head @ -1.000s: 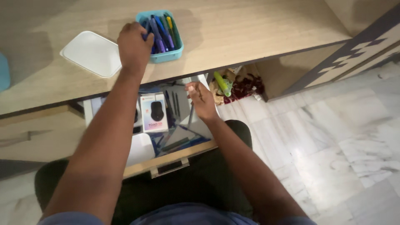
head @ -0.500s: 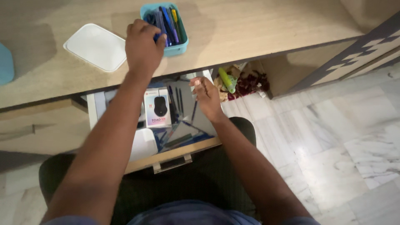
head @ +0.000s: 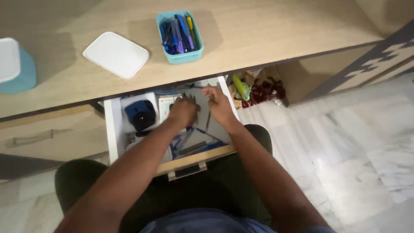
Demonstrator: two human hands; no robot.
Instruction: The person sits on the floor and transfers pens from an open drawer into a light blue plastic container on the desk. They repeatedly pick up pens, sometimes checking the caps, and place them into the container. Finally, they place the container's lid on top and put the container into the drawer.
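Both my hands work inside the open white drawer (head: 113, 129): left hand (head: 183, 111) curled over loose dark pens (head: 208, 121), right hand (head: 220, 103) just beside; neither grip discernible.

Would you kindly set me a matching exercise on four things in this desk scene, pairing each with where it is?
Things:
1. teal box of pens
2. white lid
3. blue block
4. green toy

Places:
A. on the floor under the desk, right of the open drawer
B. inside the open drawer, at its left
C. flat on the desk top, left of the pens
D. on the desk top, straight above the drawer

Pairs: 1-D, 2-C, 3-B, 4-A

Both the left hand and the right hand are down in the open drawer among loose pens.
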